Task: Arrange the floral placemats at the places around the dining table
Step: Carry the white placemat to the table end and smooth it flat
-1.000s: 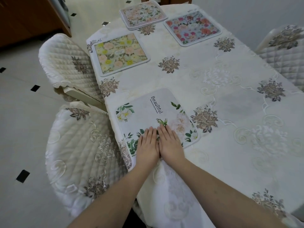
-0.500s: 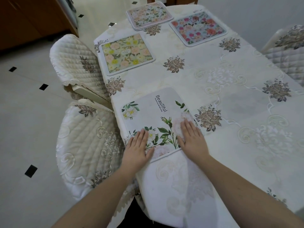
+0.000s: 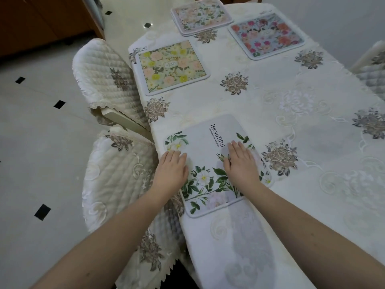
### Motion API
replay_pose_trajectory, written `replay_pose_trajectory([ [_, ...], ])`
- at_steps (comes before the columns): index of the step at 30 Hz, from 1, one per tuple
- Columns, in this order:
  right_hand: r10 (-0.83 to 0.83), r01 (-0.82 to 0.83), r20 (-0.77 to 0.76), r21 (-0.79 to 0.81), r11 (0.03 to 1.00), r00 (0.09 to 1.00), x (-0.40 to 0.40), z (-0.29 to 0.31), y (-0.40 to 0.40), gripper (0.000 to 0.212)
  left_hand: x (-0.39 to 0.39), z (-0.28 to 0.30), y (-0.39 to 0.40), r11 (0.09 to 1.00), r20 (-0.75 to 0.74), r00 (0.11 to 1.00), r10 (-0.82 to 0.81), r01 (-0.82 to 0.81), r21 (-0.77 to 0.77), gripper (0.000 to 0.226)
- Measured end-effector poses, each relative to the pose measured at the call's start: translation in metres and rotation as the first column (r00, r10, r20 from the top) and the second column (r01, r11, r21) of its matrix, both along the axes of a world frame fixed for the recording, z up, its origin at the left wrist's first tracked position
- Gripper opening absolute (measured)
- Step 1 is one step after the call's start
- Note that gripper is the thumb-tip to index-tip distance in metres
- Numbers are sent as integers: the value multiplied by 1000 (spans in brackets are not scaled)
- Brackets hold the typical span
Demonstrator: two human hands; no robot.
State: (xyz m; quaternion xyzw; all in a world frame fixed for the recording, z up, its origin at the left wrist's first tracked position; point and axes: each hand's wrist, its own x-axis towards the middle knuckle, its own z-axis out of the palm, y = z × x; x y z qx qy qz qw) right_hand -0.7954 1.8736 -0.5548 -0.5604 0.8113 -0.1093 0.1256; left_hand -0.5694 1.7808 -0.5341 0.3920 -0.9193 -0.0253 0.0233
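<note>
A white placemat [image 3: 210, 155] printed "Beautiful" with white flowers and green leaves lies at the table's near left edge. My left hand [image 3: 171, 171] rests flat on its left side, fingers straight. On the mat's right half my right hand [image 3: 241, 161] presses down, fingers straight. A yellow and pink floral placemat [image 3: 170, 66] lies further along the left edge. A blue mat with red and pink flowers [image 3: 266, 36] lies at the far right. A small stack of pale pink floral mats [image 3: 201, 14] sits at the table's far end.
The table wears a cream embroidered cloth [image 3: 291, 105]. Two chairs with quilted cream covers [image 3: 108, 80] [image 3: 118, 174] stand along the left side, and another chair [image 3: 373, 65] is at the right edge. A wooden cabinet [image 3: 41, 21] stands far left on a tiled floor.
My hands were side by side at the mat's near edge; they have spread apart and slid forward over the mat, the left toward its left side, the right toward its right.
</note>
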Motion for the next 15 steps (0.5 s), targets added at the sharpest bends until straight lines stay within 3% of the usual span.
replay_pose_trajectory([
  [6, 91, -91, 8, -29, 995, 996, 21, -4, -56, 56, -33, -8, -33, 995, -105, 991, 85, -78, 68, 47],
  [15, 203, -195, -99, 84, 977, 974, 36, -21, -121, 59, -50, -45, -72, 976, -95, 982, 163, -146, 162, 57],
])
